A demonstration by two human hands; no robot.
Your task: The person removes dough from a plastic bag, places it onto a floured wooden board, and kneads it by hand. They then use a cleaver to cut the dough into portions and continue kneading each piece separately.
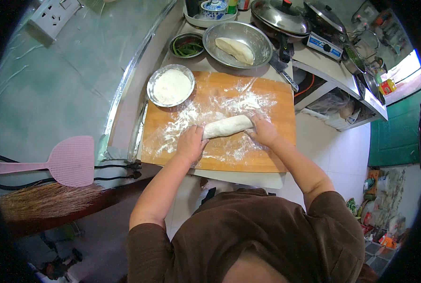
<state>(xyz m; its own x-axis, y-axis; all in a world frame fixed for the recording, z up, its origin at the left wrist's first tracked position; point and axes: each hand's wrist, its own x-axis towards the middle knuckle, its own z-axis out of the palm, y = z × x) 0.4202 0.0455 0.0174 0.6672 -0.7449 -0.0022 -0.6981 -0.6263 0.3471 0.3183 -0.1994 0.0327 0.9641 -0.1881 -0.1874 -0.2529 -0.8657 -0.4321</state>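
A floured log of dough (227, 127) lies across the wooden board (274, 159), its right end slightly farther from me. My left hand (192, 142) is at its left end, fingers against the dough. Around the right end are the curved fingers of my right hand (261, 130). White flour (247, 102) is scattered over the board. A metal bowl of flour (170, 87) rests on the board's far left corner. Beyond the board, a large steel bowl (263, 46) holds another piece of dough (235, 50).
Left of the steel bowl is a small bowl of green vegetables (187, 46). A cleaver (284, 70) lies to its right. Farther right stand a lidded pan (281, 17) and an electric cooker (324, 46). A wall with foil-taped edging borders the board's left side.
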